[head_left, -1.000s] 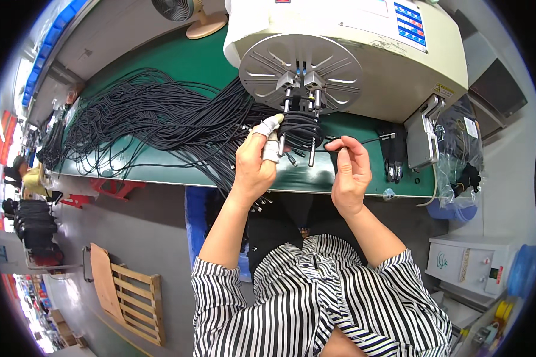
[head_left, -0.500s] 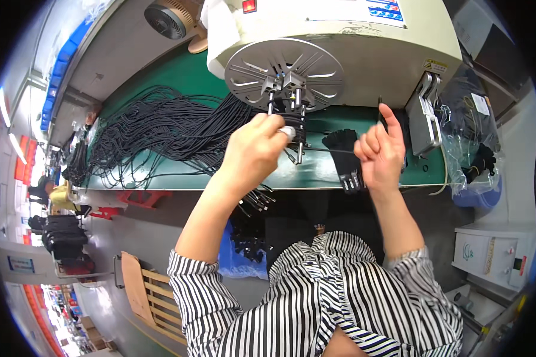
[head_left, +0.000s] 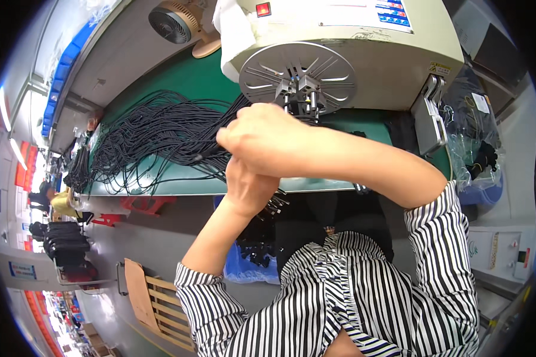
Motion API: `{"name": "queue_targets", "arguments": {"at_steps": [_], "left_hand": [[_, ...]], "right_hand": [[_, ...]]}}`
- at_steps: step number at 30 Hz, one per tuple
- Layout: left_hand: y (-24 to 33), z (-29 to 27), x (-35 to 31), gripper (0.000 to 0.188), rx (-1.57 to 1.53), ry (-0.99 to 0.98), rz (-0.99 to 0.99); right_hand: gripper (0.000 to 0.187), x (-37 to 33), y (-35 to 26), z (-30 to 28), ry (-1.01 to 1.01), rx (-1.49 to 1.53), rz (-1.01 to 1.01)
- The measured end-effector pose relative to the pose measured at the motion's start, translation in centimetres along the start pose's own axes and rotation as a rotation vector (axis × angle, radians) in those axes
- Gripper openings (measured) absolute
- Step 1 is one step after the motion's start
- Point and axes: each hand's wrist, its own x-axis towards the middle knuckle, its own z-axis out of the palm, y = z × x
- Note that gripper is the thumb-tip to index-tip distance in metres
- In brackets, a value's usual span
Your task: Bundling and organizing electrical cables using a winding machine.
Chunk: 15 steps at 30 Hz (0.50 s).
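Note:
My right hand reaches across to the left, its fingers curled closed in front of the winding machine's round slotted disc. Whatever it grips is hidden under the fingers. Directly below, my left hand is raised, its fingers covered by the right hand and wrist. Metal pins and clamp blocks stick out from the disc just behind my hands. A large heap of black cables spreads left of them, with a short dark cable end beside my right hand. Metal cable plugs hang over the table edge.
The cream machine body stands on the green table. A fan is behind, left of the machine. On the right are a hinged metal bracket and a clear bag of black cables. Under the table sits a blue bag.
My right hand has swung left from the table's right side, crossing over my left hand. My left hand has dropped slightly away from the pins. The view has shifted a little.

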Motion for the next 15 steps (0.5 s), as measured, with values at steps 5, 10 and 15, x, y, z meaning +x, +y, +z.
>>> {"name": "queue_targets", "arguments": {"at_steps": [5,10,15], "left_hand": [[-0.5,1.7,-3.2,0.018,0.220,-0.101,-0.192],[3.9,5.7,-4.9,0.014,-1.428,-0.035,-1.099],[4.7,8.8,-5.1,0.014,-1.747,0.267,-1.088]], "right_hand": [[0.023,-5.0,0.4,1.5,0.698,0.055,0.030],[0.019,-14.9,-0.7,6.8,0.602,0.391,0.601],[0.018,-16.6,-1.1,7.2,0.401,0.730,0.781]]}}
